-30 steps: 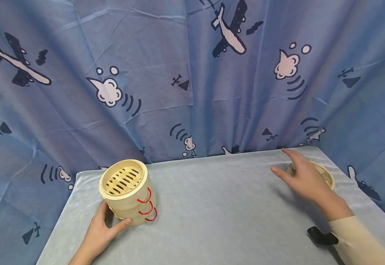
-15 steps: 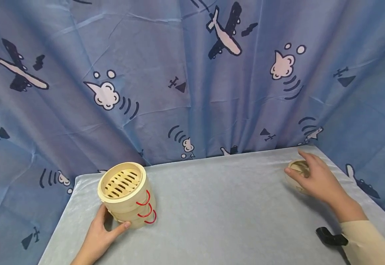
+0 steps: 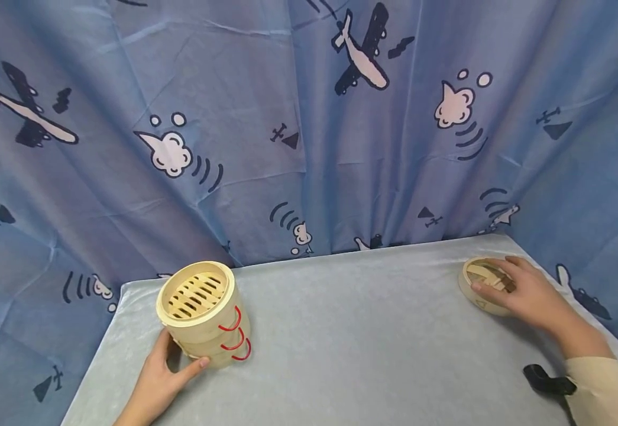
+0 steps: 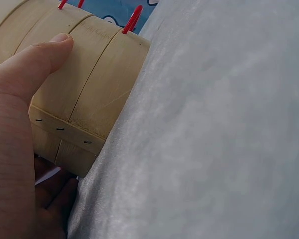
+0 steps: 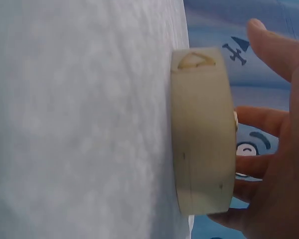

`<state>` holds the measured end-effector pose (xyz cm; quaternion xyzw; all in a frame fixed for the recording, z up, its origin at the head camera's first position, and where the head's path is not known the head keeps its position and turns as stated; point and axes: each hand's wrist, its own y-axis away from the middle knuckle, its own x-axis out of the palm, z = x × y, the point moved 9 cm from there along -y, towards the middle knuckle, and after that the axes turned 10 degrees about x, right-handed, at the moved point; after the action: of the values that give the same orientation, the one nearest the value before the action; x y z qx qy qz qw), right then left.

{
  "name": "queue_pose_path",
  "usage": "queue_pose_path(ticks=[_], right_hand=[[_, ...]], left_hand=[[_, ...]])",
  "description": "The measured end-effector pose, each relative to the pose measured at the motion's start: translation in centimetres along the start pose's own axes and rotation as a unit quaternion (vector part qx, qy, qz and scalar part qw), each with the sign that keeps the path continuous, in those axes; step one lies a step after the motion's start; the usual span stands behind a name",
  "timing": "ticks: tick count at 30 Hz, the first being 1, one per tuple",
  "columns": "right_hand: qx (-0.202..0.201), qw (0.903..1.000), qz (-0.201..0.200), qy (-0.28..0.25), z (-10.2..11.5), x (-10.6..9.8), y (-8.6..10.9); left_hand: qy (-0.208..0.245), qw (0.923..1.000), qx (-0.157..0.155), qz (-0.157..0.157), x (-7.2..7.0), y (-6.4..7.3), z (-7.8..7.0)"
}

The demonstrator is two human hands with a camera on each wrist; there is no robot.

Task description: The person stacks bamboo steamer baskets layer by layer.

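Observation:
A round bamboo steamer stack [image 3: 207, 319] with red loops down its side stands on the left of the table, its slatted rack showing inside the top rim. My left hand [image 3: 159, 370] grips it low on the near left side. In the left wrist view its thumb [image 4: 50, 52] lies along the bamboo wall. Over at the right, a round bamboo lid [image 3: 472, 293] lies on the cloth with its woven top facing up. My right hand [image 3: 524, 293] is over the lid, partly hiding it; in the right wrist view its thumb stands apart from the lid's side [image 5: 204, 129].
A pale grey cloth covers the table [image 3: 340, 343]. Behind it and along both sides hangs a blue curtain [image 3: 234, 118] printed with planes and clouds. A black device [image 3: 548, 381] is at my right wrist, beside the beige sleeve [image 3: 601, 384].
My right hand has moved to the right and slightly down over the lid, uncovering its left part. The left hand and the steamer stack have stayed in place.

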<state>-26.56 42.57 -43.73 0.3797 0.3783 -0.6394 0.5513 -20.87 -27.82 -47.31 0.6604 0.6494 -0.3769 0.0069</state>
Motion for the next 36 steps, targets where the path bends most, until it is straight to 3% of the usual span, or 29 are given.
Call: queue_pose_path(ticks=[12,18,23,36], right_hand=[[0.002,0.9992,0.035,-0.017,-1.7,0.4,-0.3],[0.011,0.9964,0.074,-0.038,-2.4,0.6,-0.2],[-0.004,0.9953,0.091,-0.033,-2.3,0.7,-0.1],[-0.022,0.996,0.084,-0.022,-1.6,0.6,0.1]], left_hand=[[-0.012,0.9999,-0.003,0.0,0.1,0.0,-0.1],[-0.012,0.9999,-0.003,0.004,0.0,0.0,0.0],[-0.005,1.0,-0.001,0.0,-0.1,-0.1,0.0],[-0.009,0.9999,-0.012,0.0,-0.1,0.0,0.1]])
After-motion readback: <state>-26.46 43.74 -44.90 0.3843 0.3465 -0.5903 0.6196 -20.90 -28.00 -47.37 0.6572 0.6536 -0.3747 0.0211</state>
